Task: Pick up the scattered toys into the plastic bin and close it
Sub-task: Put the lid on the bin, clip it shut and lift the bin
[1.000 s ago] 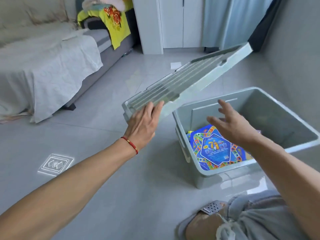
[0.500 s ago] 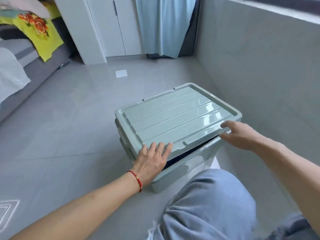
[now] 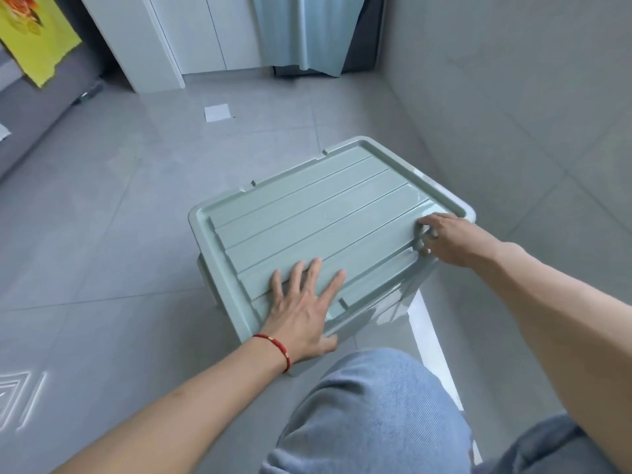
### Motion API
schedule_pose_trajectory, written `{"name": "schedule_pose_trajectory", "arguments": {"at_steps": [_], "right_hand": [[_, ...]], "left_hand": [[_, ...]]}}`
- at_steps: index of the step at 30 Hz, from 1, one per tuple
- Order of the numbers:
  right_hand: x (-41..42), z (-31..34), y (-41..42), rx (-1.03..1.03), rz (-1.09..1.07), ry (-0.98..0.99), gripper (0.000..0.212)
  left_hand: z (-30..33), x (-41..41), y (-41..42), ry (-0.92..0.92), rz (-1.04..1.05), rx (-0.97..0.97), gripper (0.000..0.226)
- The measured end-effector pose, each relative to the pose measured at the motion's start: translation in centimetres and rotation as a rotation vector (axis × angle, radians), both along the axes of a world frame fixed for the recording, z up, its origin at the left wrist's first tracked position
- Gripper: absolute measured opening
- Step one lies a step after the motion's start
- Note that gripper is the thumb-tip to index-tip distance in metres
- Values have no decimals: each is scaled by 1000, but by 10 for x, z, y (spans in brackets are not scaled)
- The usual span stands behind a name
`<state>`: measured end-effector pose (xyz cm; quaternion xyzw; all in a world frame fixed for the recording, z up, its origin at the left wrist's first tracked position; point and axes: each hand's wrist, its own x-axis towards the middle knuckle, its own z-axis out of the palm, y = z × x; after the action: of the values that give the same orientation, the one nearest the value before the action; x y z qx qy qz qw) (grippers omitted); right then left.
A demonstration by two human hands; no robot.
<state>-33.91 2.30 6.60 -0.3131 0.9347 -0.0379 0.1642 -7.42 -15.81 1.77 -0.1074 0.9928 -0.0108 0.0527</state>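
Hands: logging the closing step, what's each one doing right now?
Left hand: open, flat on the lid.
Right hand: fingers curled on the lid's corner; grip unclear.

We find open floor (image 3: 130, 206) left of and beyond the bin (image 3: 386, 302), with only a white paper scrap (image 3: 217, 112) lying far off. On the right, the wall (image 3: 513, 114) stands close beside the bin, leaving a narrow gap. Our knee (image 3: 369, 412) crowds the bin's near side.
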Motion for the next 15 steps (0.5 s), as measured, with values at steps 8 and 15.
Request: {"name": "schedule_pose_trajectory", "arguments": {"at_steps": [8,15], "right_hand": [[43,28,11,81,153,74,42],[73,24,25,-81,64,-192,31]], "left_hand": [[2,28,-75,-47,-199,-2,101],[-4,50,-123,-226,-150,92,87]]}}
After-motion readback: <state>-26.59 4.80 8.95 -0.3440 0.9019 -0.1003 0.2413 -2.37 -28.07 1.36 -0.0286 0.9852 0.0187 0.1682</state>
